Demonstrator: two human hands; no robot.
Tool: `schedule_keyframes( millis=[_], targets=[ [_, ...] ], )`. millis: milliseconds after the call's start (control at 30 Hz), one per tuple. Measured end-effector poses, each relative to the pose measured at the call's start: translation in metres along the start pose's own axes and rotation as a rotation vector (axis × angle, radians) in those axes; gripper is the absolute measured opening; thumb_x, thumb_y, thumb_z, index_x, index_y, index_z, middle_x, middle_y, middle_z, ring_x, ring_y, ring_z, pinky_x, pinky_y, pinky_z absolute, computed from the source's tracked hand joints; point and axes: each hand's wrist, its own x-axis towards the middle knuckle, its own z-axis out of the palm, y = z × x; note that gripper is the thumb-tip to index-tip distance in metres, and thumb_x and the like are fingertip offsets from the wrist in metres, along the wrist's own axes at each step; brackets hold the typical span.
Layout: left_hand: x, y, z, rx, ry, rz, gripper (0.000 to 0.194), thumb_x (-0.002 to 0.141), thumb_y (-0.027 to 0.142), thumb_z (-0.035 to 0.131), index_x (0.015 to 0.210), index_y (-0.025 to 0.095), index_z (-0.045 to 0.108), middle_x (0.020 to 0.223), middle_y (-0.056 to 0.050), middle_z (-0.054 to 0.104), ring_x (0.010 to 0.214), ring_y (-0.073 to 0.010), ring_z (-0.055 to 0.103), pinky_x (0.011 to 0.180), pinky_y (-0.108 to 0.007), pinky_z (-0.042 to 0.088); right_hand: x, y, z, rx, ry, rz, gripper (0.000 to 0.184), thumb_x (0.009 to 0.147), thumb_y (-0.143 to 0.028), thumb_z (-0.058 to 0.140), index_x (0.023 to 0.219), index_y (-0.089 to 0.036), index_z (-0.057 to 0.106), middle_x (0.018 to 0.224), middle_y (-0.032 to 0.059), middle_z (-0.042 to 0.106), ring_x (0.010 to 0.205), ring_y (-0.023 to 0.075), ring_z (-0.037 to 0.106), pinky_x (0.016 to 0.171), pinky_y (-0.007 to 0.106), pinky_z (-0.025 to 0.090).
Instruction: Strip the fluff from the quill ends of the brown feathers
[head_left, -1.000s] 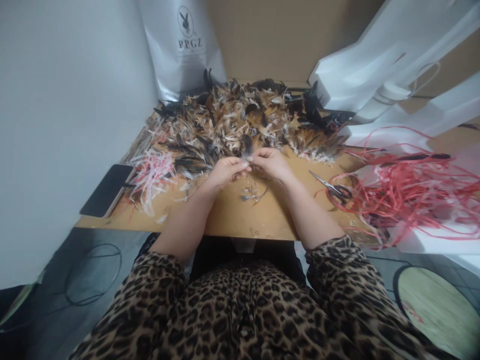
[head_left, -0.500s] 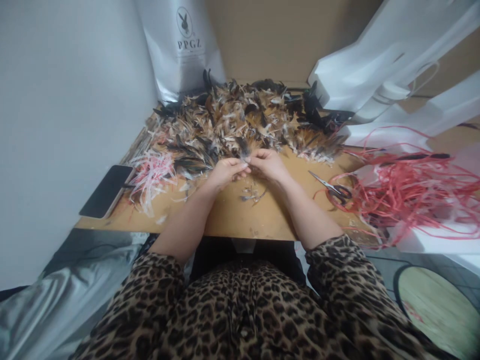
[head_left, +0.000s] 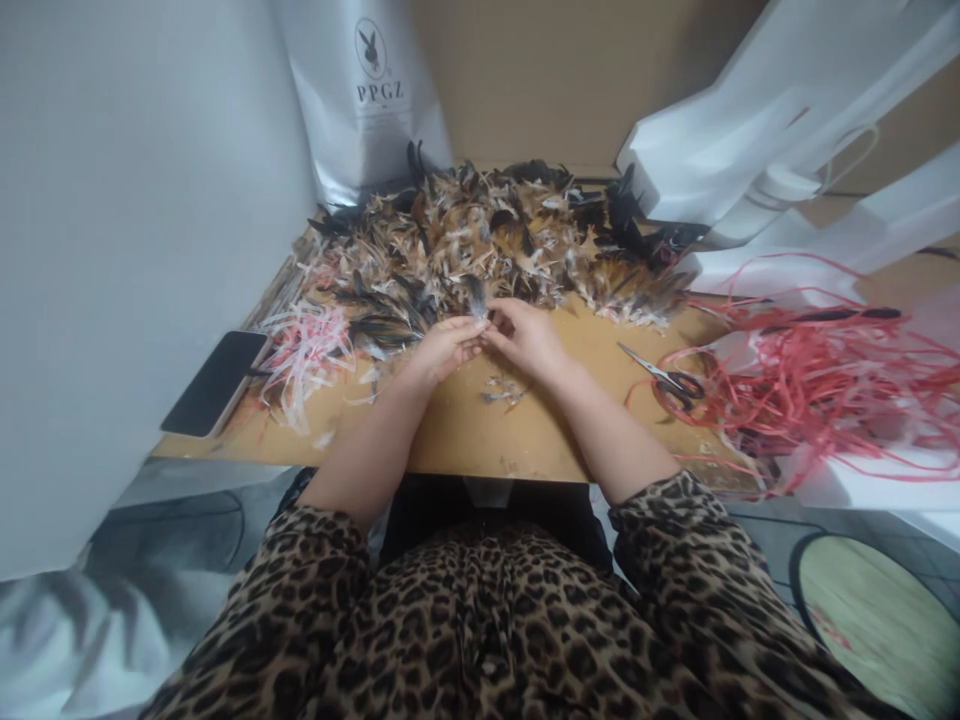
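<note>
My left hand and my right hand meet fingertip to fingertip over the wooden table, both pinched on a small dark feather that stands up between them. Just beyond lies a big heap of brown, black and cream feathers. A few feather scraps lie on the table under my wrists.
A black phone rests at the table's left edge beside pink and white strips. Scissors lie right of my hands, next to a tangle of red string. White bags and a grey printed bag stand behind.
Both hands have shifted slightly left and the feather now stands a little higher between the fingertips. Something grey and shiny has moved at the lower left, below the table.
</note>
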Motion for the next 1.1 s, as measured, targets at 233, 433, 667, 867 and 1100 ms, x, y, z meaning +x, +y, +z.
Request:
schedule_keyframes(
  millis=[233,433,667,867,1100],
  targets=[
    [-0.003,0.001,0.005,0.011,0.028,0.002,0.012,0.067,0.017,0.075,0.077,0.011,0.069,0.07,-0.004,0.069,0.062,-0.0074,0.062,0.055,-0.016,0.044,0.0,0.0,0.003,-0.044,0.038,0.05,0.028,0.08,-0.03,0.06,0.104,-0.017,0.063,0.085,0.0068,0.066,0.076,0.0189,0.058,0.07,0.03,0.044],
    [-0.002,-0.001,0.004,0.062,0.035,0.075,0.02,0.062,0.024,0.079,0.075,0.012,0.071,0.069,-0.003,0.069,0.061,-0.0063,0.061,0.053,-0.014,0.042,0.004,0.001,-0.002,0.366,-0.026,0.264,0.025,0.07,-0.031,0.067,0.089,-0.015,0.066,0.082,0.0053,0.067,0.069,0.0151,0.059,0.067,0.029,0.047],
    [-0.001,-0.006,0.003,0.385,0.002,0.128,0.025,0.067,0.034,0.074,0.076,0.011,0.071,0.076,-0.008,0.072,0.056,-0.0071,0.059,0.051,-0.018,0.041,0.007,0.001,0.002,0.684,-0.013,0.473,0.032,0.063,-0.046,0.073,0.064,-0.016,0.061,0.057,0.0,0.06,0.055,0.0117,0.051,0.052,0.024,0.04],
    [0.003,-0.01,0.002,0.492,0.038,0.182,0.022,0.069,0.032,0.071,0.076,0.012,0.071,0.073,-0.007,0.071,0.055,-0.0078,0.058,0.052,-0.019,0.042,0.007,-0.004,0.003,0.66,0.025,0.515,0.041,0.06,-0.049,0.074,0.051,-0.017,0.052,0.048,-0.0029,0.05,0.049,0.0086,0.042,0.046,0.023,0.03],
    [0.002,-0.01,0.004,0.49,0.028,0.194,0.019,0.071,0.031,0.069,0.073,0.012,0.071,0.075,-0.008,0.072,0.056,-0.0085,0.06,0.052,-0.02,0.043,0.007,-0.004,0.003,0.664,0.042,0.532,0.039,0.058,-0.047,0.075,0.05,-0.016,0.053,0.047,-0.0048,0.047,0.047,0.0065,0.037,0.046,0.022,0.028]
  ],
)
